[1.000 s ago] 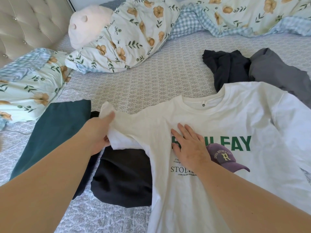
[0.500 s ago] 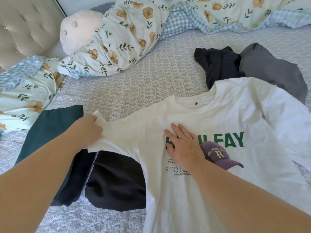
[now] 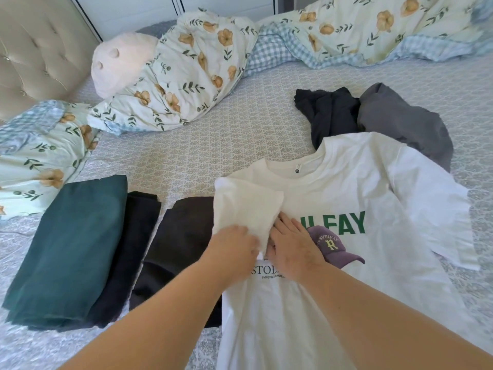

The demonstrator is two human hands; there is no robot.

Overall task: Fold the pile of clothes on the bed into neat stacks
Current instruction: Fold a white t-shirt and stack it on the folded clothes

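White cotton fills the middle of our view: a white T-shirt lies face up on the bed, green letters and a purple cap print across its chest. Its left sleeve is folded inward over the front. Our left hand lies on the lower edge of that folded sleeve, fingers curved over the cloth; whether this grip pinches the fabric or only presses it we cannot tell. Our right hand lies flat on the chest print just beside the fold, fingers straight and together, pressing the shirt down and holding nothing.

To the left of the shirt, a folded black garment lies partly under its edge. Further left, a folded teal garment rests on a dark navy one. Beyond the shirt's collar, a crumpled black piece touches a grey one, both unfolded, the grey partly under the shirt's shoulder.

A floral duvet and a pale pink plush cushion lie along the far side of the bed, by the tufted headboard.
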